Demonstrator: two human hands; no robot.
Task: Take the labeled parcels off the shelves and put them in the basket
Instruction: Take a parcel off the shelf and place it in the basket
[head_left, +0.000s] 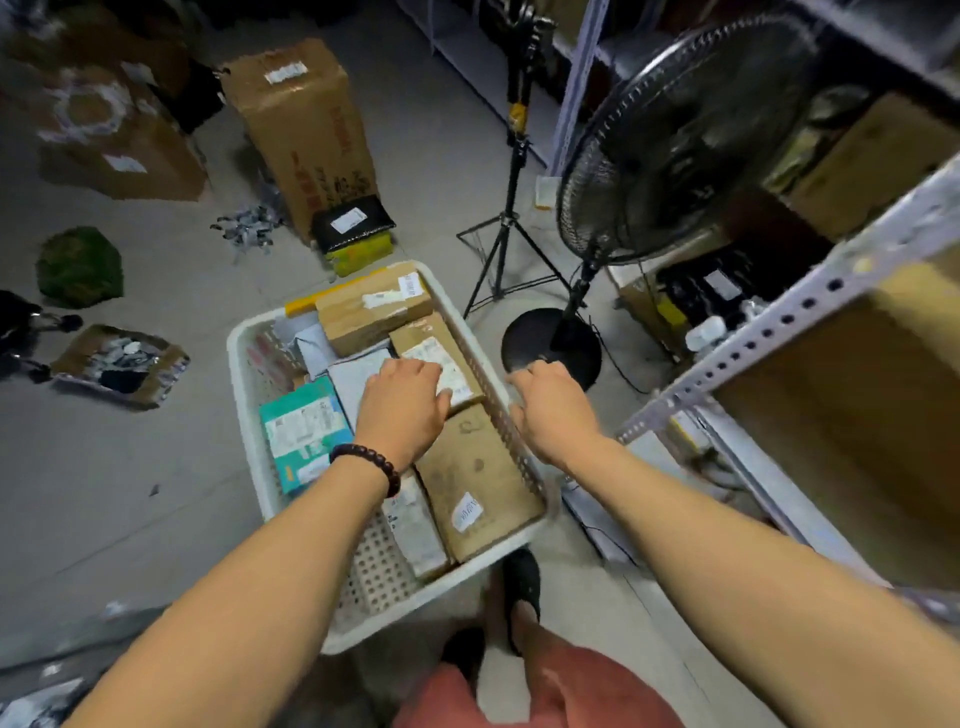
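A white perforated basket (248, 395) stands on the floor in front of me and holds several labeled parcels. My left hand (402, 397), with a dark bead bracelet on the wrist, rests palm down on a small cardboard parcel (457, 371) with a white label, in the basket's right half. My right hand (553, 408) hangs just outside the basket's right rim, fingers loosely curled and holding nothing. A larger brown parcel (475, 480), a teal box (304, 431) and a taped carton (371, 312) also lie in the basket.
A metal shelf rack (779, 332) with cartons runs along the right. A black standing fan (670, 140) and a tripod (511, 208) stand beyond the basket. Big cardboard boxes (306, 124), a black parcel (353, 221) and scraps lie on the floor to the left and behind.
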